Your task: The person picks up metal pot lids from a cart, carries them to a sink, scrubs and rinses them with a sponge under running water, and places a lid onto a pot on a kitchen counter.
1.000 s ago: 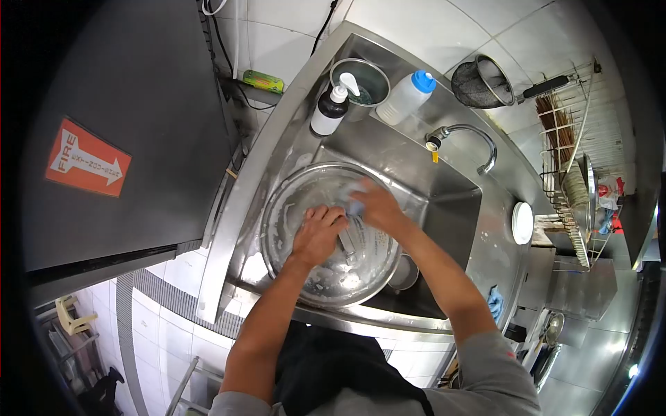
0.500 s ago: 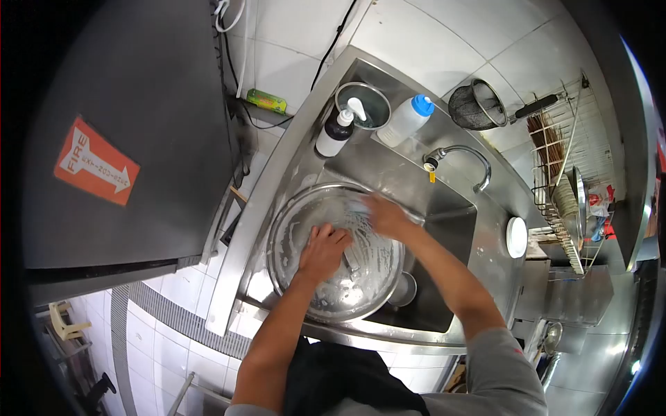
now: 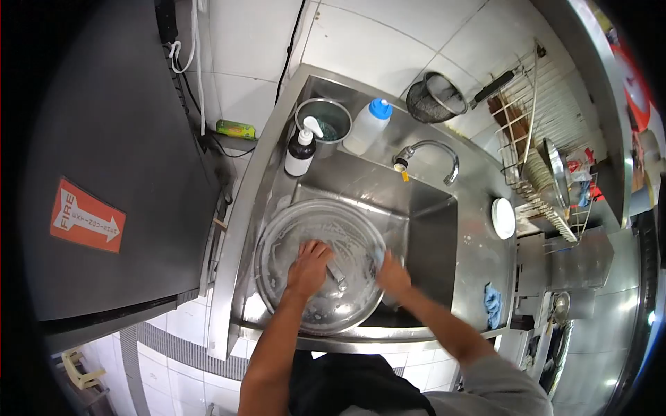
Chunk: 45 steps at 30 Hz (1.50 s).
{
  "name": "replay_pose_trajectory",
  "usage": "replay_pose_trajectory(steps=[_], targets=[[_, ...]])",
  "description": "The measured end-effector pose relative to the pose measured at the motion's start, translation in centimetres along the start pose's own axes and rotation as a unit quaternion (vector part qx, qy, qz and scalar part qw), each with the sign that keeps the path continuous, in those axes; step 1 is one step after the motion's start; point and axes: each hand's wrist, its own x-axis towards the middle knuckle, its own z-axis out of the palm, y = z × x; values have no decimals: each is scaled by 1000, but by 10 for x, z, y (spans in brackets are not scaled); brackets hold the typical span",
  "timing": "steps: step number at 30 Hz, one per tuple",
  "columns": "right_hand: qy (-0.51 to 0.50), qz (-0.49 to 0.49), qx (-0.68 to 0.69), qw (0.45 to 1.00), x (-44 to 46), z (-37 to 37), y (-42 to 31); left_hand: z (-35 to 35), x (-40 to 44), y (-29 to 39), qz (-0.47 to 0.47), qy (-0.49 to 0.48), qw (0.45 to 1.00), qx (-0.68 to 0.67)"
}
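A large round metal lid (image 3: 319, 312), streaked with white suds, lies over the left part of the steel sink (image 3: 430, 243). My left hand (image 3: 310, 267) is closed at the strap handle (image 3: 336, 272) in its middle, the fingers curled over the handle's upper end. At the lid's right rim, my right hand (image 3: 394, 277) is closed on a pale bluish sponge (image 3: 379, 255). Motion blurs this hand, and the fingers hide most of the sponge.
Behind the lid stand a dark pump bottle (image 3: 300, 156), a metal bowl (image 3: 324, 118) and a blue-capped bottle (image 3: 369, 125). The faucet (image 3: 433, 145) curves over the back ledge. White dishes (image 3: 503, 218) and a blue cloth (image 3: 492, 305) lie right; a wire rack (image 3: 534, 152) hangs beyond.
My right hand has swept the sponge from the lid's upper part down to its right rim. My left hand stays at the handle. The view has shifted, bringing the blue cloth into sight.
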Motion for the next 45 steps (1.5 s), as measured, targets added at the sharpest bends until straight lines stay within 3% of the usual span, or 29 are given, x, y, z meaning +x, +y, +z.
replay_pose_trajectory(steps=[2, 3, 5, 8, 9, 11, 14, 15, 16, 18, 21, 25, 27, 30, 31, 35, 38, 39, 41, 43, 45], targets=[[-35, 94, 73, 992, -38, 30, 17, -1, -3, 2, 2, -5, 1000, 7], [-35, 93, 77, 992, -29, 32, 15, -1, -4, 1, 3, -6, 1000, 10], [76, 10, 61, 995, 6, 20, 7, 2, -2, -1, 4, -1, 1000, -6], [113, -103, 43, 987, 88, -13, -44, 10, 2, -2, -9, 11, 1000, 0], [174, -238, 44, 955, 117, -5, -55, 12, 2, -2, -7, 2, 1000, 2], [83, -325, 38, 941, 139, -14, -96, 14, 2, -2, -28, 15, 999, 12], [69, -276, 53, 957, 106, -26, -101, 8, 7, 5, -27, 26, 999, 23], [98, -215, 66, 969, 84, -26, -82, 9, 9, 4, -18, 26, 999, 25], [58, -144, 82, 985, 54, -35, -63, 13, 7, 2, -17, 33, 999, 28], [61, -143, 89, 984, -8, -5, -5, 13, 3, 1, -18, 42, 998, 33], [1, -207, 45, 977, -55, 9, 27, 12, 4, 1, -4, 36, 999, 27], [184, -265, 85, 942, 40, 6, -19, 16, 8, 1, 0, 47, 998, 45], [153, -320, 100, 930, 91, -16, -60, 17, 4, 6, 6, 38, 998, 46], [144, -336, 75, 928, 76, -26, -68, 15, 4, 11, -8, 48, 998, 30], [162, -355, 79, 917, 69, -7, -48, 17, 3, 10, -5, 50, 998, 39], [65, -317, 22, 946, -13, -10, 28, 16, 3, 5, 0, 57, 996, 61], [94, -333, 47, 937, 18, -5, 27, 14, 3, 8, -12, 41, 995, 95], [88, -329, 74, 937, 36, -15, 3, 15, 4, 10, -9, 39, 994, 98], [138, -432, 89, 887, 89, -3, -49, 14, 5, 13, -22, 43, 990, 134], [70, -518, 94, 848, 96, -18, -101, 14, -3, 14, -33, 32, 986, 157], [54, -510, 84, 854, 92, -37, -92, 16, -7, 13, -43, 38, 986, 159]])
